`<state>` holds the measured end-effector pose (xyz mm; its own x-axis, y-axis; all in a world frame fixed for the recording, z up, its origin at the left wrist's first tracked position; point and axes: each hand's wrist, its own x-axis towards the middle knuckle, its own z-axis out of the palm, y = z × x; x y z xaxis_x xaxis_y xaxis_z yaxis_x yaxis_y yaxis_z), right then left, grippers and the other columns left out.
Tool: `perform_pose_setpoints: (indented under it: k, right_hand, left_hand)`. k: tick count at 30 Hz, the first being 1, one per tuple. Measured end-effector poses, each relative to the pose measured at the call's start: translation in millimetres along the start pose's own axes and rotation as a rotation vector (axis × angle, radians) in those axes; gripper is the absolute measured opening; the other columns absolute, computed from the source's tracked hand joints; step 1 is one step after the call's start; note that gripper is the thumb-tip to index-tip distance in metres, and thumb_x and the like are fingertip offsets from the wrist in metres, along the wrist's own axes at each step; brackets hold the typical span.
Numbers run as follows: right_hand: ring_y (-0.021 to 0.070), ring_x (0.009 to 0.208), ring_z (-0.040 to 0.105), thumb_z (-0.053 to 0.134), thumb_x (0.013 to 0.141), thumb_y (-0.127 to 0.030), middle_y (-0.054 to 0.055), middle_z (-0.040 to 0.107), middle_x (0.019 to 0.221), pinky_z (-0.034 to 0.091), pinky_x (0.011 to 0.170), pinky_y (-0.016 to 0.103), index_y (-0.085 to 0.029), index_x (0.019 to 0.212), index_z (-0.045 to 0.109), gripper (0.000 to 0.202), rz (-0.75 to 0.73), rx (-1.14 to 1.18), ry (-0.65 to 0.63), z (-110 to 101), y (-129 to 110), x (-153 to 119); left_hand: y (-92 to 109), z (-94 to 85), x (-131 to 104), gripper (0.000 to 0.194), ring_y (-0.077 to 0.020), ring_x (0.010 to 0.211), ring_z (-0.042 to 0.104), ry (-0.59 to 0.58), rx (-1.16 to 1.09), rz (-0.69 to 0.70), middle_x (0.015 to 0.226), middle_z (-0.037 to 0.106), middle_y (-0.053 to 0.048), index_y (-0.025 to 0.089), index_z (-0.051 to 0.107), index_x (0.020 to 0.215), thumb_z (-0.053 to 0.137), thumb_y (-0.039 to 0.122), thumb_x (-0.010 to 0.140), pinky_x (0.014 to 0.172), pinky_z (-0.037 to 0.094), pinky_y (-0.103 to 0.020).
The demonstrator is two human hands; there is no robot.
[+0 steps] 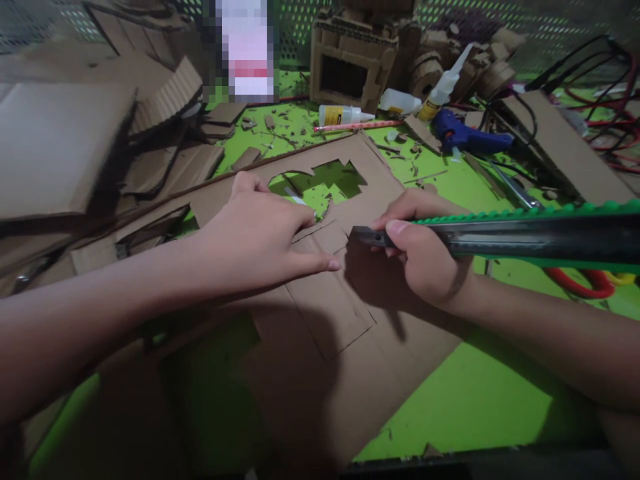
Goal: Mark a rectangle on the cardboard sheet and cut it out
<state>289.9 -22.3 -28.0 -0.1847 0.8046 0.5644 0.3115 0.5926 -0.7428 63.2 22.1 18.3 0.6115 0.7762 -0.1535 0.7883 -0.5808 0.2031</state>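
Note:
A large brown cardboard sheet [400, 340] with irregular cut-outs lies on the green table. Dark lines on it outline a long rectangle. My left hand [265, 233] rests on the sheet, fingers spread, thumb and index finger beside the top of that rectangle. My right hand [430, 253] is wrapped round a green and black utility knife [525, 233], its handle pointing right. The knife's dark front end sits at the rectangle's upper right edge, close to my left thumb. The blade itself is too small to make out.
Stacked cardboard [55, 147] fills the left side. At the back are glue bottles [343, 115], a pencil [357, 125], a blue glue gun [470, 137] and a cardboard box shape [350, 67]. Tangled wires and red scissor handles [583, 283] lie at right. Scraps litter the green table [450, 407].

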Motion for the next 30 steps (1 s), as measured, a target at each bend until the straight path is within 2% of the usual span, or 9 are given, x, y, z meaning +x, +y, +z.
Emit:
perform_pose_setpoints:
  k: [5,10,15,19,23,27,30]
  right_hand:
    - [0.0146,0.052,0.055,0.062,0.094,-0.020,-0.002,0.059,0.059,0.042,0.049,0.034,-0.027,0.070,0.062,0.025,0.046,-0.043,0.038,3.3,-4.8,-1.6]
    - [0.0126,0.050,0.050,0.061,0.094,-0.023,-0.004,0.053,0.055,0.036,0.048,0.030,-0.024,0.066,0.057,0.028,0.048,-0.033,0.035,8.5,-6.3,-0.4]
    - [0.0169,0.059,0.059,0.060,0.096,-0.026,-0.001,0.060,0.062,0.045,0.053,0.033,-0.027,0.070,0.060,0.026,0.068,-0.015,0.029,6.6,-2.4,-1.1]
    - [0.0197,0.072,0.068,0.060,0.100,-0.029,0.000,0.068,0.074,0.051,0.062,0.035,-0.028,0.081,0.069,0.022,0.088,-0.002,0.060,6.9,-1.2,-0.5]
    - [0.0186,0.074,0.069,0.060,0.102,-0.028,-0.001,0.070,0.075,0.054,0.068,0.034,-0.027,0.082,0.069,0.023,0.048,0.023,0.048,9.3,-0.4,1.3]
    - [0.0171,0.067,0.066,0.063,0.104,-0.032,-0.002,0.069,0.073,0.051,0.062,0.033,-0.028,0.084,0.071,0.022,0.052,-0.020,0.025,10.1,0.3,1.8]
    - [0.0129,0.064,0.062,0.063,0.103,-0.027,-0.003,0.069,0.074,0.049,0.061,0.030,-0.027,0.083,0.071,0.022,0.043,-0.014,0.020,9.8,-0.5,3.2]
  left_hand:
    - [0.2,-1.8,-1.5,0.059,-0.0234,0.063,0.045,0.007,0.013,0.012,0.055,0.052,-0.001,0.027,0.045,0.066,0.050,0.084,0.081,0.107,0.034,-0.064]
    - [0.4,-2.7,-1.5,0.059,-0.0239,0.062,0.049,0.011,0.039,0.012,0.057,0.057,-0.003,0.026,0.048,0.067,0.045,0.083,0.083,0.106,0.035,-0.066]
    - [0.6,-0.6,0.2,0.056,-0.0263,0.066,0.054,0.009,0.040,0.030,0.056,0.058,-0.003,0.026,0.046,0.066,0.050,0.080,0.083,0.106,0.038,-0.068]
    - [0.1,0.2,-0.3,0.055,-0.0204,0.058,0.042,0.003,0.033,0.029,0.055,0.053,-0.001,0.027,0.042,0.065,0.051,0.078,0.083,0.106,0.038,-0.068]
    - [-0.5,0.0,-0.9,0.054,-0.0192,0.058,0.036,-0.015,0.038,0.027,0.057,0.054,-0.002,0.027,0.042,0.067,0.048,0.078,0.084,0.105,0.037,-0.068]
    - [0.3,-1.3,-1.4,0.053,-0.0231,0.062,0.045,-0.028,0.070,0.025,0.060,0.056,-0.003,0.027,0.043,0.069,0.049,0.077,0.086,0.104,0.037,-0.066]
    - [3.6,-5.8,-3.2,0.053,-0.0268,0.067,0.051,-0.039,0.082,0.042,0.063,0.059,-0.004,0.028,0.041,0.071,0.047,0.076,0.091,0.104,0.037,-0.065]
